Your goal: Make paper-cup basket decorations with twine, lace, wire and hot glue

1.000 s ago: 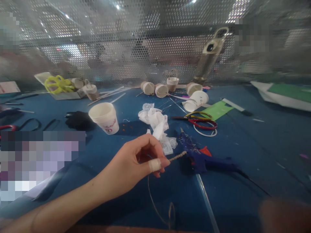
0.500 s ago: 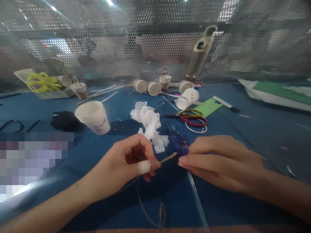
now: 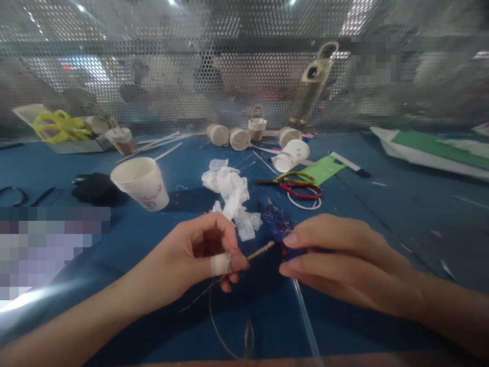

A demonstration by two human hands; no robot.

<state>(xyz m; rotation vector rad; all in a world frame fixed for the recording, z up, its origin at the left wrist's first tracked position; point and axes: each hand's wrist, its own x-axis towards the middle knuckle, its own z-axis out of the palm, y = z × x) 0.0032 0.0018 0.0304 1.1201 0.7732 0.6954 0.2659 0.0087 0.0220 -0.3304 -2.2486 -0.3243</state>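
My left hand (image 3: pixel 214 252), with tape around one digit, is closed in a pinch on a short twisted cord (image 3: pixel 262 250). The cord's free end points right, and a thin loose strand (image 3: pixel 217 323) hangs below and loops over the table. My right hand (image 3: pixel 344 260) hovers just right of the cord's end with its fingers apart and nothing seen between them. Behind it is a blue glue gun (image 3: pixel 277 219), partly hidden by the fingers, with a clear glue stick (image 3: pixel 305 316) reaching toward me. Crumpled white lace (image 3: pixel 229 188) lies beyond my left hand.
White paper cups (image 3: pixel 139 178) stand at left. Red-and-yellow-handled scissors (image 3: pixel 298 186) lie by a green piece (image 3: pixel 324 168). Several small cups (image 3: pixel 240 138) and a bottle (image 3: pixel 309 92) are at the back, before a perforated metal screen (image 3: pixel 229 61). A box (image 3: pixel 82 145) holds yellow scissors (image 3: pixel 61 127).
The fingers of my right hand have parted from a closed pinch near the cord's end. My left hand keeps its pinch on the cord. The whole view has shifted slightly.
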